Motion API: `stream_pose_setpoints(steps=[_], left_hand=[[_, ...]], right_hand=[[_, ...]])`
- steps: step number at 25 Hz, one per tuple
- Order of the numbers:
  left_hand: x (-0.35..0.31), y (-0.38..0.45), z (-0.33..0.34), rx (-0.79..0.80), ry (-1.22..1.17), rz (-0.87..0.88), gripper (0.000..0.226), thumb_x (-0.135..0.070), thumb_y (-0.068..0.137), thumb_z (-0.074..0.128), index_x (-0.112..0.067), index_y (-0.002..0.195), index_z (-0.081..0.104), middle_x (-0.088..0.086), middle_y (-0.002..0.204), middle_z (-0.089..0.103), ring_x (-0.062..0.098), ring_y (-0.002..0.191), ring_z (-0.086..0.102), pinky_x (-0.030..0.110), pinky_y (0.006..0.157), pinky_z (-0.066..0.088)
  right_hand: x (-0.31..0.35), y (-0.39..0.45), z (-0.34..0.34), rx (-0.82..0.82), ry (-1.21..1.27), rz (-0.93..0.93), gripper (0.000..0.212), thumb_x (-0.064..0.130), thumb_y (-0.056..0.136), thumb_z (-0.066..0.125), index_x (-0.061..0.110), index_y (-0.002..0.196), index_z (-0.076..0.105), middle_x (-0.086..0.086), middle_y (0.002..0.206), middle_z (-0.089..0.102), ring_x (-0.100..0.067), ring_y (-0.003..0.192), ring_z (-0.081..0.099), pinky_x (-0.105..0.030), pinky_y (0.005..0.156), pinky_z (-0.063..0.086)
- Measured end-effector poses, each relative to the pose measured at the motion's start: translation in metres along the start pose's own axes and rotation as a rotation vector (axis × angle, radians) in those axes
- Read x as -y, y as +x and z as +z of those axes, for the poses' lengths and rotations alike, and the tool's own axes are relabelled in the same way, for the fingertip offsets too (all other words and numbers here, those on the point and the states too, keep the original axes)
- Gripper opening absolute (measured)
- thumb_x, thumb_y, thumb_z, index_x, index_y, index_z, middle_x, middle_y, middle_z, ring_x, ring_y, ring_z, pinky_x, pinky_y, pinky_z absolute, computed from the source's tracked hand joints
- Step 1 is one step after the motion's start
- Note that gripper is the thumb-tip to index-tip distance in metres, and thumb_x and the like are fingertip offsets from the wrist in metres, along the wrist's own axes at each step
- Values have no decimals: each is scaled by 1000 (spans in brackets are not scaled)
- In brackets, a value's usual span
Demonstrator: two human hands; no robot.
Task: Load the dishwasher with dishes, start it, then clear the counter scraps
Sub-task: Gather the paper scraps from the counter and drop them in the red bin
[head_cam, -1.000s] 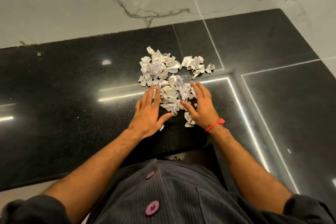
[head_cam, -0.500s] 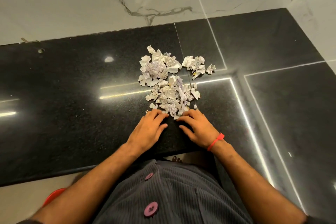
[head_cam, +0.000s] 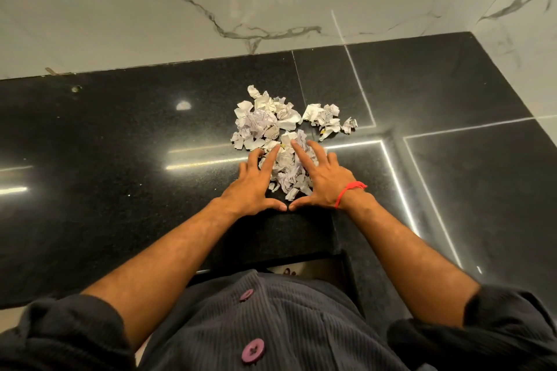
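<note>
Paper scraps (head_cam: 283, 135): heaped between and beyond my hands. My left hand (head_cam: 251, 187) and right hand (head_cam: 324, 181) lie flat, fingers spread, thumbs touching, holding nothing, to corral them on the surface (head_cam: 120, 190).

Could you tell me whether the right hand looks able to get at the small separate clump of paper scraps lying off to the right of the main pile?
Probably yes. The right hand lies open on the near scraps, and only bare black counter separates it from the small clump; nothing stands in between.

crumpled white paper scraps (head_cam: 271, 125) piled on black counter (head_cam: 120, 135)
</note>
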State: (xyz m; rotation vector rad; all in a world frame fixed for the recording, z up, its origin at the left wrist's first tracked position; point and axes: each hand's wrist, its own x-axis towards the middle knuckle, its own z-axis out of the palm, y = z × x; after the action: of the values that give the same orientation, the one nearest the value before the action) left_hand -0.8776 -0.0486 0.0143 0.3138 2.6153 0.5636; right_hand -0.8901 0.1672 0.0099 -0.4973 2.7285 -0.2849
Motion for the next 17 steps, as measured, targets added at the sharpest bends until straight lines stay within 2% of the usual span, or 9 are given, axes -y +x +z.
stream_pose_setpoints(steps=[2, 4, 7, 9, 12, 15, 17], left_hand=[[-5, 9, -1, -2, -119, -20, 136, -40, 69, 90, -40, 156, -14, 2, 157, 0, 37, 146, 19, 62, 116, 29], [-5, 16, -3, -7, -160, -44, 128, -32, 73, 89, -35, 158, -7, 4, 155, 4, 36, 146, 21, 59, 118, 28], [-3, 19, -2, 14, -146, -37, 110, -27, 80, 83, -29, 158, 5, 6, 153, 10, 35, 143, 24, 56, 118, 30], [-2, 19, -2, -28, -203, -51, 88, -19, 90, 72, -26, 156, 16, 9, 149, 18, 34, 142, 29, 52, 119, 30], [-2, 16, 0, -96, -314, -51, 60, -5, 97, 55, -24, 149, 30, 6, 138, 29, 28, 133, 41, 45, 117, 35], [0, 8, -2, -134, -386, -55, 59, 7, 94, 46, -23, 143, 34, 2, 130, 30, 22, 127, 42, 37, 115, 35], [6, 2, -7, -183, -436, -61, 58, 8, 94, 46, -24, 142, 34, 1, 129, 31, 17, 125, 41, 30, 112, 35]], right_hand=[[4, 13, -4, 55, -24, -20, 136, 87, 48, 70, 54, 146, -18, -3, 160, 5, -43, 140, 25, -64, 92, 49], [6, 24, -6, 66, 28, -63, 124, 78, 53, 76, 52, 148, 0, -5, 153, 16, -40, 135, 33, -61, 93, 49], [11, 35, -1, 53, 214, -168, 101, 50, 65, 86, 37, 145, 27, -10, 138, 31, -34, 124, 44, -51, 102, 46], [15, 38, 3, 21, 339, -171, 81, 31, 75, 84, 24, 143, 40, -11, 131, 38, -29, 119, 47, -44, 107, 42], [23, 41, 5, -61, 453, -189, 59, 10, 84, 74, 12, 138, 49, -13, 122, 46, -26, 114, 50, -29, 105, 37], [35, 47, 2, -101, 493, -237, 48, 4, 87, 69, 9, 132, 54, -13, 117, 51, -21, 108, 50, -27, 99, 40], [43, 52, -2, -130, 535, -291, 42, 0, 87, 67, 9, 126, 57, -11, 113, 53, -14, 102, 48, -23, 94, 41]])
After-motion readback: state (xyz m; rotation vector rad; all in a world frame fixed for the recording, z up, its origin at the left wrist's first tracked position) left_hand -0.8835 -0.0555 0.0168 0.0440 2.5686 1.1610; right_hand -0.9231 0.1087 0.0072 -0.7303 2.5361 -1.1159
